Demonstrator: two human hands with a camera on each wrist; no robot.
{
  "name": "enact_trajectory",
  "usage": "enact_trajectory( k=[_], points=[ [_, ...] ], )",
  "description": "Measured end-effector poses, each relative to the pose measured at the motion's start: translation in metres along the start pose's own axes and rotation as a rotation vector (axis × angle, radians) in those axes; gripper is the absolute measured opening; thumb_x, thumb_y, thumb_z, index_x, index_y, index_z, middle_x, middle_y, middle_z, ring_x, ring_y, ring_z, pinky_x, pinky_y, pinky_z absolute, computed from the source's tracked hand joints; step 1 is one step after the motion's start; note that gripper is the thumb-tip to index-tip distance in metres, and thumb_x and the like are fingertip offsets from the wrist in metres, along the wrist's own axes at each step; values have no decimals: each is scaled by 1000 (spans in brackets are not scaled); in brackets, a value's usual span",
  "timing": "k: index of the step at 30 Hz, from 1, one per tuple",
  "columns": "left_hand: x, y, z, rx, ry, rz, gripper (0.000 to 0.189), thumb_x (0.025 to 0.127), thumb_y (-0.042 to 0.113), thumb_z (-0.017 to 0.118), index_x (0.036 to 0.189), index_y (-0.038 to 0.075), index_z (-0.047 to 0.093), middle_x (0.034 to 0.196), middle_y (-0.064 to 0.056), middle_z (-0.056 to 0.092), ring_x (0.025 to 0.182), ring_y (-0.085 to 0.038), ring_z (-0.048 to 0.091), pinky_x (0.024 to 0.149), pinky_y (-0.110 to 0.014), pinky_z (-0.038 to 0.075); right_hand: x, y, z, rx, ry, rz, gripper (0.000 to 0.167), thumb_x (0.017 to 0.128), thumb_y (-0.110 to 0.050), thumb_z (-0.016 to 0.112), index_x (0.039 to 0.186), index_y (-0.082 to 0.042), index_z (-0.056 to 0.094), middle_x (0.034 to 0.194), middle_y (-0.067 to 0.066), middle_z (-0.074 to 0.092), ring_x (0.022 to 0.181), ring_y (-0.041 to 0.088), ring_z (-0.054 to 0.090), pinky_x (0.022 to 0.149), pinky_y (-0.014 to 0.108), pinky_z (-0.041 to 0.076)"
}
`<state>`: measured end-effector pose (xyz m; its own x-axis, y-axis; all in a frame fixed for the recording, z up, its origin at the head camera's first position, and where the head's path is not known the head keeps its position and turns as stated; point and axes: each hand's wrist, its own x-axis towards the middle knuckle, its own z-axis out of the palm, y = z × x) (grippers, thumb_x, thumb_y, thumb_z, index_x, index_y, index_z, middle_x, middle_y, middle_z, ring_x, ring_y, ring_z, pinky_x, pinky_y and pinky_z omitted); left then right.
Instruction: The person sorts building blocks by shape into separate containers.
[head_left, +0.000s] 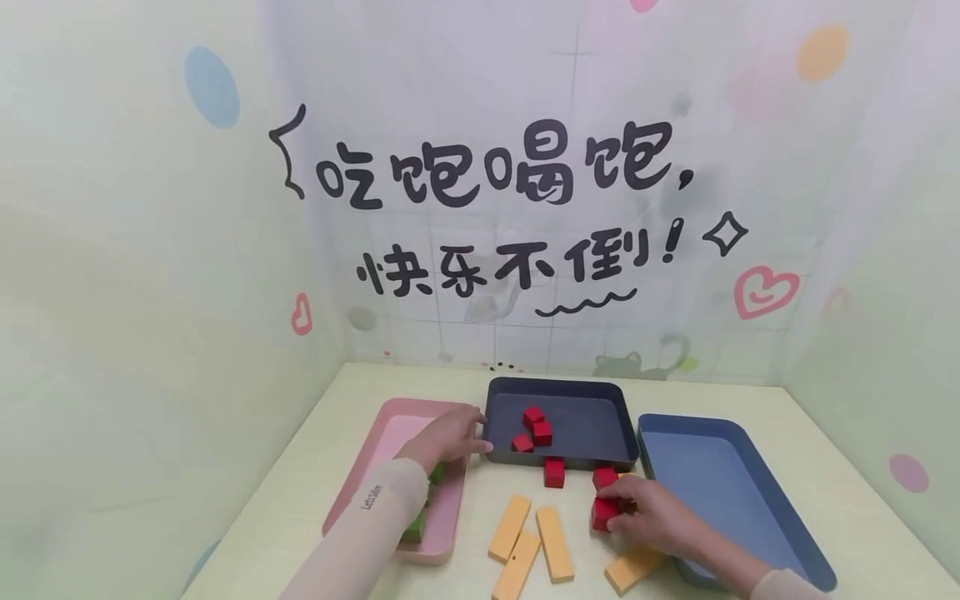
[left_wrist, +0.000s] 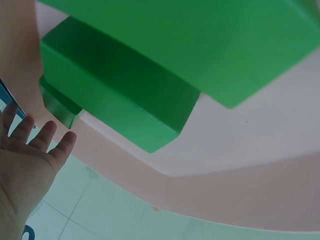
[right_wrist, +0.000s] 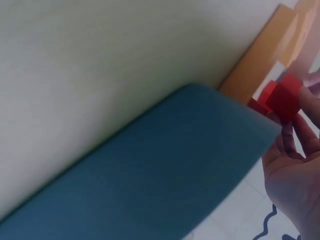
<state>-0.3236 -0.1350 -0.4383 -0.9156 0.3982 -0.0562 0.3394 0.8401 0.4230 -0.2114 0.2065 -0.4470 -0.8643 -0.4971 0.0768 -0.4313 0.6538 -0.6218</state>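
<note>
In the head view my left hand [head_left: 448, 438] is above the right side of the pink tray [head_left: 444, 560], its fingertips close to the dark tray's left wall. The left wrist view shows its fingers spread and holding nothing, beside green blocks [left_wrist: 120, 90] in the pink tray. My right hand [head_left: 660, 518] pinches a red cube [head_left: 602, 515] between thumb and fingers, left of the blue tray; the right wrist view shows this cube [right_wrist: 287, 98] too. Just behind it is another red cube [head_left: 604, 478]. A third red cube [head_left: 554, 472] stands before the dark tray [head_left: 585, 421], which contains several more.
Several yellow blocks [head_left: 554, 543] lie on the table [head_left: 862, 508] between the pink and blue trays. One yellow block [head_left: 632, 570] is partly below my right hand. The blue tray [head_left: 720, 467] stands on the right. Printed fabric walls [head_left: 525, 83] enclose the table.
</note>
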Motion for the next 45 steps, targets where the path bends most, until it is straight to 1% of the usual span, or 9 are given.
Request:
enact_trajectory(
  k=[8, 11, 16, 20, 28, 33, 37, 44, 45],
  points=[
    [-4, 2, -2, -13, 14, 6, 52, 90, 30, 75, 132, 4, 60, 139, -17, 54, 121, -29, 55, 106, -46, 42, 10, -7, -7, 26, 67, -9, 32, 82, -8, 79, 113, -2, 72, 99, -1, 64, 85, 14, 60, 75, 29, 56],
    [-5, 3, -2, -10, 12, 12, 53, 90, 30, 75, 133, 3, 59, 140, -18, 53, 126, -31, 52, 108, -46, 40, 13, -7, -9, 34, 92, -14, 31, 83, -6, 78, 112, -1, 71, 98, -2, 64, 84, 14, 61, 75, 29, 56],
    [-6, 4, -3, 6, 12, 12, 53, 90, 30, 75, 132, 2, 60, 142, -19, 51, 133, -34, 47, 110, -46, 37, 21, -5, -13, 19, 107, 40, 32, 82, -5, 78, 114, -2, 72, 99, 0, 64, 86, 17, 61, 74, 30, 57],
    [-6, 4, -4, 16, 16, 11, 52, 89, 30, 76, 131, 3, 60, 138, -18, 55, 125, -32, 53, 107, -45, 41, 31, -4, -17, 22, 119, 69, 33, 83, -4, 78, 115, -1, 71, 99, 2, 64, 86, 17, 61, 72, 27, 55],
    [-6, 4, -2, 16, 14, 0, 53, 88, 30, 77, 131, 3, 61, 133, -16, 58, 116, -28, 58, 104, -45, 44, 60, -8, -32, -25, 194, 124, 35, 84, -6, 77, 119, -4, 71, 100, 2, 64, 86, 16, 59, 73, 32, 54],
    [-4, 3, 0, 47, 3, 1, 53, 88, 32, 77, 131, 4, 61, 124, -12, 63, 108, -24, 61, 101, -43, 47, 77, -12, -40, -7, 191, 155, 37, 86, -5, 75, 122, -1, 68, 102, 5, 64, 87, 18, 60, 74, 33, 56],
    [-3, 5, 0, 45, -2, -9, 54, 88, 32, 76, 132, 4, 61, 118, -10, 64, 98, -20, 60, 98, -42, 49, 90, -12, -46, -28, 205, 172, 37, 87, -3, 74, 122, 0, 68, 105, 10, 65, 90, 22, 62, 77, 37, 57],
    [-3, 6, -3, 48, -5, -25, 54, 88, 33, 77, 132, 5, 61, 125, -11, 63, 103, -20, 61, 99, -42, 48, 107, -5, -50, -24, 183, 196, 38, 88, -3, 72, 125, 3, 65, 110, 14, 67, 94, 25, 64, 81, 40, 57],
    [-3, 5, -3, 46, -7, -26, 54, 88, 32, 77, 132, 5, 61, 123, -11, 64, 100, -20, 61, 98, -41, 49, 109, -4, -50, -19, 179, 193, 38, 88, -2, 71, 125, 3, 65, 110, 14, 67, 94, 26, 64, 82, 41, 57]
  ],
)
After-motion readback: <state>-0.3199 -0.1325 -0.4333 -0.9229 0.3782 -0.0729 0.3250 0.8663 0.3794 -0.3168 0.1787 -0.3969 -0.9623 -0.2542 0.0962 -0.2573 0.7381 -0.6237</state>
